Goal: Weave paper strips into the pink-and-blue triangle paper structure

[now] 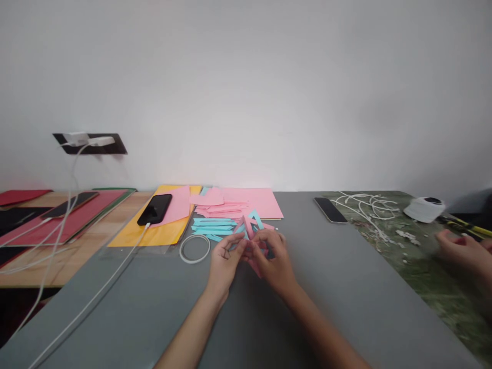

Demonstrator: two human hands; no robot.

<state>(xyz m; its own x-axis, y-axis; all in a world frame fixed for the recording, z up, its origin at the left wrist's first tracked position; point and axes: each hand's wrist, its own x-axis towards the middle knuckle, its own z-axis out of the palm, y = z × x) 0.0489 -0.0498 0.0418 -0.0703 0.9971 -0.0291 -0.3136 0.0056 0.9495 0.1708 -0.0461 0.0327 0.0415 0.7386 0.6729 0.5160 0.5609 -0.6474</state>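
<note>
Between my two hands is a folded paper-strip piece [249, 228] in pink and blue, its strips standing up above my fingers. My left hand [226, 257] pinches it from the left side, thumb and forefinger together. From the right, my right hand [273, 257] grips it with bent fingers, which hide much of the piece. Just left of my hands lie several folded blue paper strips [213, 226]. Behind those are stacked pink strips [223, 209]. A whitish ring, like a roll of tape [195, 249], rests flat near my left hand.
Pink sheets [265, 202] and a yellow envelope [169, 236] lie by the wall. A charging phone [155, 209] rests on them, its white cable [100, 291] crossing the left side. Another phone [330, 210] lies right. On the green surface are white cords [365, 205]; another person's hand [463, 251] is there.
</note>
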